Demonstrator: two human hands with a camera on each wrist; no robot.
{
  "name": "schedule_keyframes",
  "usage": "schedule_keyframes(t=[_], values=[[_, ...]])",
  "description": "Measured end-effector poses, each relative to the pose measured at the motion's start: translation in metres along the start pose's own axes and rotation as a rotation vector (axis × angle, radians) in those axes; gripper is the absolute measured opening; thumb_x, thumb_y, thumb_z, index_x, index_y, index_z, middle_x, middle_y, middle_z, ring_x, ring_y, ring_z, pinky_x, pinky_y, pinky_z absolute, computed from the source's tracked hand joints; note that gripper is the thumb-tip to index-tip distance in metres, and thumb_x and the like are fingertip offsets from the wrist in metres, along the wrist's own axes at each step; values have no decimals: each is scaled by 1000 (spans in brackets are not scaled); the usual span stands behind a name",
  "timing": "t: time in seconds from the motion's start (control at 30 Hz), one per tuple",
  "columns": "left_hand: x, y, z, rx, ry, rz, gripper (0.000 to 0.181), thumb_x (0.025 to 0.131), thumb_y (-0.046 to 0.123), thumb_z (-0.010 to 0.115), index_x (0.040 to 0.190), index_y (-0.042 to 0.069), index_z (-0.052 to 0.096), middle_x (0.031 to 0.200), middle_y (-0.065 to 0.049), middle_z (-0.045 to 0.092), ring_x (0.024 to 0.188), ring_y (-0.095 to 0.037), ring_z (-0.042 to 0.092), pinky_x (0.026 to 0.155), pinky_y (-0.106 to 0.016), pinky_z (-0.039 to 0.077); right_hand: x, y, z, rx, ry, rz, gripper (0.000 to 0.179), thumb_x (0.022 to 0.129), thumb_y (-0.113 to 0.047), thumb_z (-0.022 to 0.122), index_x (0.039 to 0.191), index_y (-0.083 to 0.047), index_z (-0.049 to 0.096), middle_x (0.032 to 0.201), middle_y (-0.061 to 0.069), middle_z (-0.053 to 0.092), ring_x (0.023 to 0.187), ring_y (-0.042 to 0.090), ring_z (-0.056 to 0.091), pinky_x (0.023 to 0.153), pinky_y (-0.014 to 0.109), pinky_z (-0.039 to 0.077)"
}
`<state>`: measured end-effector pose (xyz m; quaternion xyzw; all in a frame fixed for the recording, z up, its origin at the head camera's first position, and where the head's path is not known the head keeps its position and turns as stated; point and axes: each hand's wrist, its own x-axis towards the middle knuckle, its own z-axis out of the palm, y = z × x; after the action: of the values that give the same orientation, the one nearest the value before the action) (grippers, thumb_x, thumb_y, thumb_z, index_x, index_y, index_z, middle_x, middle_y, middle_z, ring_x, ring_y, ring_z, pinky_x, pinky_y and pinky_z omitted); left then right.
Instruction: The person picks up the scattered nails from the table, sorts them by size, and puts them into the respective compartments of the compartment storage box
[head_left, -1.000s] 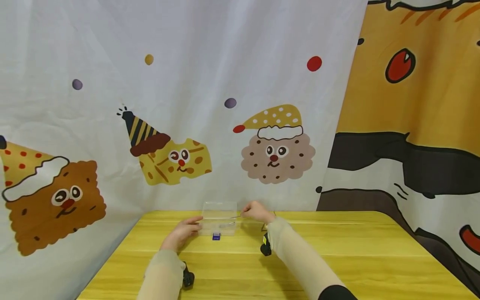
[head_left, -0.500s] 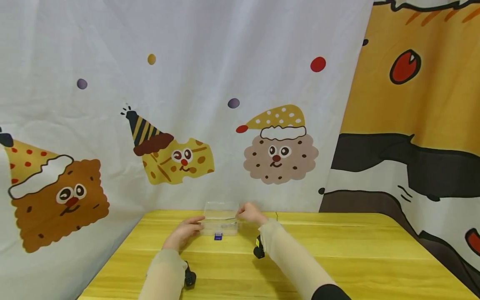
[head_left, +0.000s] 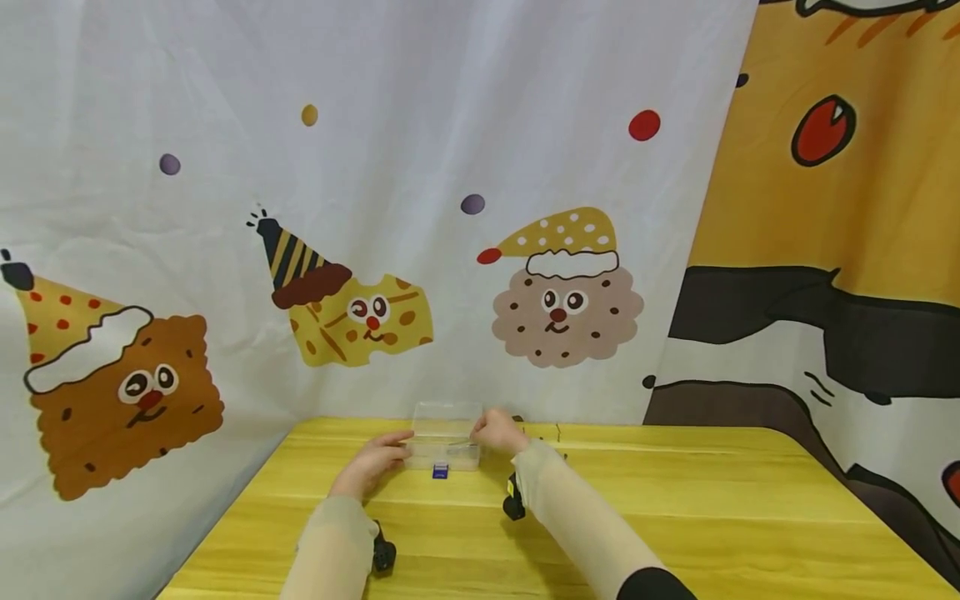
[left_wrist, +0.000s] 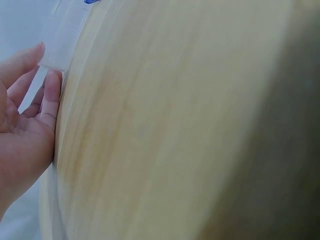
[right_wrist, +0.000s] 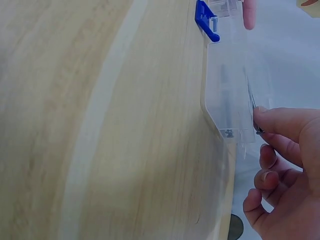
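Rod (right_wrist: 251, 95) pinched in right grip (right_wrist: 295, 177) shows clearest from right wrist view.

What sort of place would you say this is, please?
It looks like an indoor recording corner, probably makeshift: a wood-grain table stands before a cartoon-printed curtain, and small black devices, apparently cameras, sit at the person's wrists.
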<state>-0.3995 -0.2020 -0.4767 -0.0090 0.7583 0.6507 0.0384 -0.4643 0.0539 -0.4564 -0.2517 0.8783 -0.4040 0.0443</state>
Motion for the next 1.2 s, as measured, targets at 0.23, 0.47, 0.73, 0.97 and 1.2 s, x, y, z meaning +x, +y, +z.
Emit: schedule_keyframes(t=[0.23,0.47,0.73,0.97,1.2], values=[[4,-2,1,-12,24,-18,47,91,0,62,137,-4,52,118,-19,54,93,-23,54,79,-32,49,2,-1,1,-35,0,17,29,90,-5,64,62,1,68,69,3,67,40,10,26,51,26,40],[4,-1,1,11,19,-4,47,91,0,62,137,-5,51,118,-20,53,95,-25,54,81,-35,49,2,-2,0,-36,-20,17,27,90,-6,64,66,6,69,78,8,71,41,10,30,54,27,43],[5,-5,0,-12,15,-2,48,90,0,63,136,-5,52,116,-19,54,93,-24,53,79,-32,48,-3,-7,-11,-56,-2,39,17,90,-8,65,81,1,76,87,9,72,52,8,46,68,32,52],[5,-4,-2,-20,5,3,49,90,-1,63,137,-6,50,120,-23,51,92,-24,53,78,-33,49,-11,-9,-39,-25,14,11,17,91,-6,64,97,6,74,95,12,71,80,20,63,70,34,52],[3,-1,-2,8,-29,13,50,92,0,61,139,-7,47,127,-26,48,99,-26,53,83,-36,49,-26,-5,-69,-24,47,-14,17,90,-8,65,98,2,75,98,12,71,91,27,64,79,40,53]])
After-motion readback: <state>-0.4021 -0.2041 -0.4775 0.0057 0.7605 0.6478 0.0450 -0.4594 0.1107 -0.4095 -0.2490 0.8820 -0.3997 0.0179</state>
